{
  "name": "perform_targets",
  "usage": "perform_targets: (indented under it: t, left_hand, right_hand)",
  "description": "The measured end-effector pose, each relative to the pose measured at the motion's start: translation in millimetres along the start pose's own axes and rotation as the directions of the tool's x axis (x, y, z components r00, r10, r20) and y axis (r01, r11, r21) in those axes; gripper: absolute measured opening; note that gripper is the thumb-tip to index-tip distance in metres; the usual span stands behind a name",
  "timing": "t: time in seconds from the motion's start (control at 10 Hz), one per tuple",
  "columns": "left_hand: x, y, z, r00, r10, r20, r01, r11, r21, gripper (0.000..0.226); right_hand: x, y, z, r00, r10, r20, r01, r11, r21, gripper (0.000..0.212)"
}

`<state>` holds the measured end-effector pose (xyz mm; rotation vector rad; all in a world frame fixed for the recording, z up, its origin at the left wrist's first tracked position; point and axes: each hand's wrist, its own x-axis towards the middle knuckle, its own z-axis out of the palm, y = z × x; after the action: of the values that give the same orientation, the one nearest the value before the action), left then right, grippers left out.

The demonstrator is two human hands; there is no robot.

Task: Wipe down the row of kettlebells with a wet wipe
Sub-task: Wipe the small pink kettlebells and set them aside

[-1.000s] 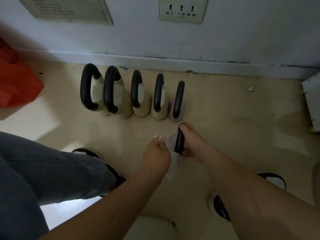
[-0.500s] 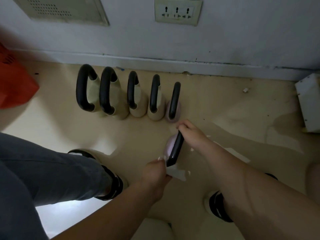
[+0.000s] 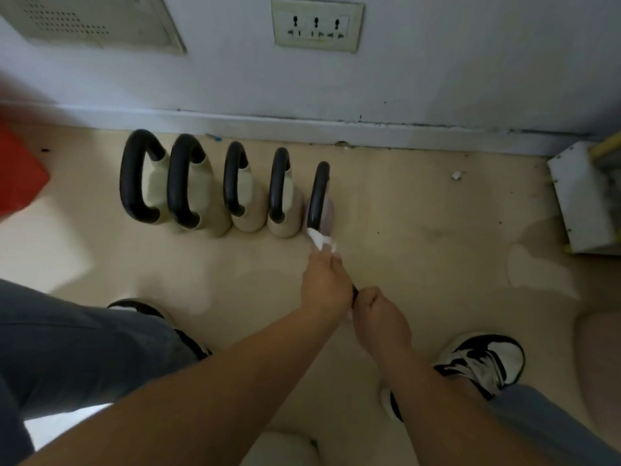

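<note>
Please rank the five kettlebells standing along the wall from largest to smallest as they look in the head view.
1. Leftmost kettlebell and second kettlebell: look about alike, so unranked.
2. Third kettlebell.
3. Fourth kettlebell.
4. Pink kettlebell, smallest.

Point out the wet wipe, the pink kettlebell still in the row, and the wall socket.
wet wipe (image 3: pixel 321 243), head view, bunched white tip.
pink kettlebell (image 3: pixel 317 196), head view, black handle.
wall socket (image 3: pixel 317 24), head view, faceplate middle.

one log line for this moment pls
left hand: holds wet wipe | right hand: grips small kettlebell, mostly hidden | row of five kettlebells at wall | phase: wiping
</note>
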<state>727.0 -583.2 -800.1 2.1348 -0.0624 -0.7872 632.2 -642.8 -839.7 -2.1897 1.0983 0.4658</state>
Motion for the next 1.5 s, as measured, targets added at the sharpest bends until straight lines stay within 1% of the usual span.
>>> perform_targets:
  t: [0.1, 0.2, 0.3, 0.4, 0.5, 0.6, 0.7, 0.8, 0.9, 1.0, 1.1, 1.2, 1.3, 1.4, 1.5]
  left_hand:
    - [-30.4, -9.9, 10.5, 0.970, 0.235, 0.062, -0.240, 0.967, 0.082, 0.053]
    - [-28.8, -10.7, 6.2, 0.961, 0.254, 0.106, -0.263, 0.961, 0.080, 0.059]
    - [28.4, 8.0, -0.1, 0.973, 0.206, 0.103, -0.218, 0.969, 0.116, 0.040]
    - [72.1, 22.8, -10.5, 0.991, 0.042, 0.130, -0.055, 0.994, 0.099, 0.031]
    - [43.3, 17.8, -11.0, 0.971, 0.029, 0.238, -0.086, 0.970, 0.229, 0.035]
    - [-9.1, -6.3, -10.9, 0.949, 0.275, 0.156, -0.297, 0.943, 0.148, 0.043]
    - [-38.1, -26.3, -8.4, 0.928, 0.341, 0.152, -0.352, 0.935, 0.050, 0.045]
    - [-56.8, -40.2, -6.3, 0.926, 0.322, 0.195, -0.330, 0.944, 0.008, 0.046]
    - [-59.8, -58.8, -2.4, 0.905, 0.365, 0.218, -0.384, 0.922, 0.053, 0.057]
    - [-50.6, -44.1, 7.1, 0.923, 0.310, 0.227, -0.339, 0.935, 0.103, 0.058]
    - [2.9, -3.7, 20.2, 0.965, 0.146, 0.218, -0.191, 0.961, 0.199, 0.052]
    - [40.2, 29.3, 18.8, 0.952, -0.045, 0.301, -0.005, 0.986, 0.166, 0.046]
    - [7.3, 16.0, 16.3, 0.947, 0.111, 0.301, -0.214, 0.918, 0.335, 0.045]
    - [-34.8, -43.3, -9.7, 0.935, 0.273, 0.225, -0.331, 0.900, 0.284, 0.046]
    - [-48.0, -96.7, -39.8, 0.951, 0.265, 0.158, -0.289, 0.945, 0.155, 0.040]
  right_hand:
    - [-6.0, -6.1, 3.5, 0.998, 0.005, 0.067, 0.000, 0.997, -0.078, 0.020]
    - [-10.2, -9.4, 5.4, 0.999, 0.016, 0.039, -0.014, 0.997, -0.074, 0.018]
    - [-15.1, -12.8, 14.8, 0.997, 0.008, -0.072, -0.016, 0.993, -0.117, 0.020]
    - [-16.2, -14.0, 23.1, 0.982, 0.081, -0.173, -0.066, 0.994, 0.093, 0.026]
    - [-11.3, -9.6, 22.8, 0.983, 0.114, -0.143, -0.085, 0.977, 0.194, 0.025]
    - [-5.8, -2.6, 16.1, 0.988, 0.155, -0.004, -0.143, 0.921, 0.363, 0.035]
    - [1.3, -5.8, 3.0, 0.937, 0.243, 0.252, -0.347, 0.729, 0.589, 0.039]
    - [-5.1, -14.4, -5.9, 0.834, 0.297, 0.465, -0.550, 0.511, 0.661, 0.049]
    - [-5.5, -9.5, -1.4, 0.807, 0.251, 0.534, -0.589, 0.409, 0.697, 0.065]
    - [-0.4, -8.1, -5.3, 0.783, 0.222, 0.582, -0.620, 0.357, 0.699, 0.083]
    - [2.8, -9.3, -10.3, 0.777, 0.150, 0.611, -0.612, 0.408, 0.678, 0.102]
    - [1.2, -10.3, -14.9, 0.762, 0.077, 0.643, -0.619, 0.379, 0.688, 0.120]
    - [-10.7, -40.5, -12.1, 0.796, 0.125, 0.593, -0.580, 0.440, 0.686, 0.090]
    - [-3.9, -44.8, -11.4, 0.803, 0.163, 0.573, -0.568, 0.502, 0.653, 0.098]
    - [2.4, -34.0, -20.2, 0.729, 0.105, 0.677, -0.667, 0.336, 0.665, 0.136]
